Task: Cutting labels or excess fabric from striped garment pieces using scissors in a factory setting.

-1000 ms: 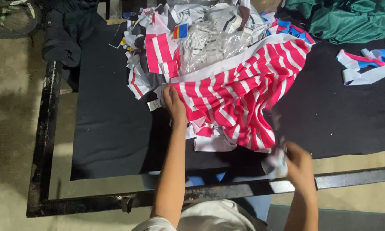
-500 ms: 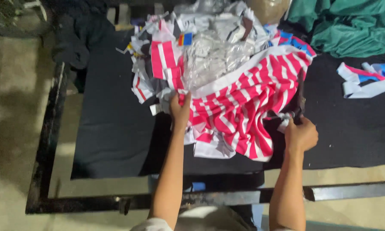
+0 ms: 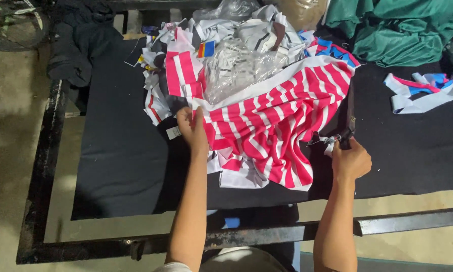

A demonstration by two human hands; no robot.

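A red-and-white striped cloth [image 3: 282,121] lies spread over a black-covered table [image 3: 125,171]. My left hand [image 3: 193,128] grips this cloth's left edge, next to a small white tag [image 3: 173,132]. At the cloth's right edge, my right hand [image 3: 351,160] is closed around a slim dark tool [image 3: 349,118] that points away from me. A small crumpled white scrap [image 3: 329,141] sits just by its fingers. Whether the tool touches the cloth is unclear.
A clear plastic bag [image 3: 236,65] and a heap of striped cloth pieces [image 3: 178,70] lie behind the cloth. Green fabric [image 3: 397,30] sits at the back right, white-blue-red strips [image 3: 423,95] at the right, dark cloth [image 3: 78,50] at the back left. A black metal frame [image 3: 35,171] rims the table.
My right hand rose from the table's front edge to the right edge of the striped cloth, now with the dark tool in it. My left hand stayed on the cloth's left edge.
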